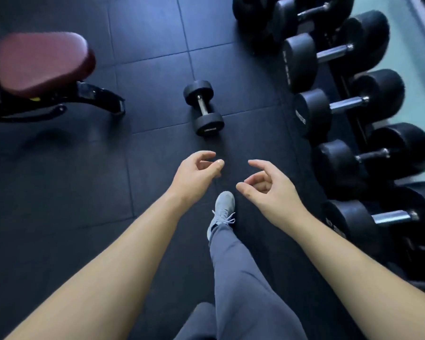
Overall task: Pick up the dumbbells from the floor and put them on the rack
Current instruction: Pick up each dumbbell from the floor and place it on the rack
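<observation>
One small black dumbbell [203, 107] with a steel handle lies on the dark rubber floor ahead of me. My left hand [196, 171] hovers a short way in front of it, fingers loosely curled and apart, holding nothing. My right hand [268, 185] is level with the left one, a little to its right, also empty with fingers apart. Along the right side stands the dumbbell rack [349, 87], carrying several larger black dumbbells in a row.
A bench with a dark red pad [42, 62] and black frame stands at the left. My grey shoe [222, 209] and trouser leg step forward between my arms. Rubber floor tiles [59, 180] lie between bench and rack.
</observation>
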`<state>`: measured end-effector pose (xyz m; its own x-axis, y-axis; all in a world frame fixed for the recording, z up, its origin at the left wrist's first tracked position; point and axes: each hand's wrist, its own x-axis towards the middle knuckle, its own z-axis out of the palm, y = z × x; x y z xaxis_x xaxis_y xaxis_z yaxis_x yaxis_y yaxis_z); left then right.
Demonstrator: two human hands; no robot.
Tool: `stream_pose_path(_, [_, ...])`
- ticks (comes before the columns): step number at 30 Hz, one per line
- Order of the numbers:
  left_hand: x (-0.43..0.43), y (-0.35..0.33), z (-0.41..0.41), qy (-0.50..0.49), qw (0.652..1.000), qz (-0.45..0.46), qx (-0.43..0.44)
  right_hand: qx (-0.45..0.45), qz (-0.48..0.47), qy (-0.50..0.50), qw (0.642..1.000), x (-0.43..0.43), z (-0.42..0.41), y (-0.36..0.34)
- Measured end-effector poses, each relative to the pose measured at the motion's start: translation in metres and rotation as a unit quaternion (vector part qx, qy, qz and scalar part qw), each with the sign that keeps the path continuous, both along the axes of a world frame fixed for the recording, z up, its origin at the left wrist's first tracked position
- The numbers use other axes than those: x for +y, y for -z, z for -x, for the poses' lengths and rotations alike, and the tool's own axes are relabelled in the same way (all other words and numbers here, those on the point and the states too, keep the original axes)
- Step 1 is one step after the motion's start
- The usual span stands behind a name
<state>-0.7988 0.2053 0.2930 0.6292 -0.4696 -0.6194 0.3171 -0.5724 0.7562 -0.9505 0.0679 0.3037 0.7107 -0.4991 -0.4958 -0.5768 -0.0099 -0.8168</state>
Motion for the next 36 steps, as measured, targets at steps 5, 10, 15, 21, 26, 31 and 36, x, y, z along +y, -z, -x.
stream_pose_path(5, [-0.038,0.060,-0.129,-0.043,0.999,-0.008,-0.004,0.023,-0.002,-0.040,0.999,-0.052,-0.140,0.071])
stream_pose_path(10, [-0.067,0.152,-0.237,-0.040,0.999,-0.029,0.012,0.055,0.002,-0.072,0.996,-0.090,-0.257,0.157])
stream_pose_path(15, [-0.093,0.246,-0.327,-0.028,0.997,-0.045,0.049,0.096,0.008,-0.087,0.992,-0.124,-0.351,0.246])
stream_pose_path(21, [-0.131,0.375,-0.418,0.007,0.996,-0.060,0.059,0.132,0.025,-0.088,0.987,-0.166,-0.439,0.375])
stream_pose_path(26, [-0.166,0.488,-0.445,0.034,0.996,-0.055,0.062,0.154,0.035,-0.123,0.980,-0.199,-0.476,0.491])
stream_pose_path(31, [-0.201,0.578,-0.445,0.018,0.996,-0.034,0.074,0.172,0.006,-0.184,0.968,-0.224,-0.490,0.579])
stream_pose_path(36, [-0.225,0.610,-0.451,-0.040,0.988,0.059,0.136,0.164,-0.053,-0.240,0.955,-0.234,-0.492,0.623])
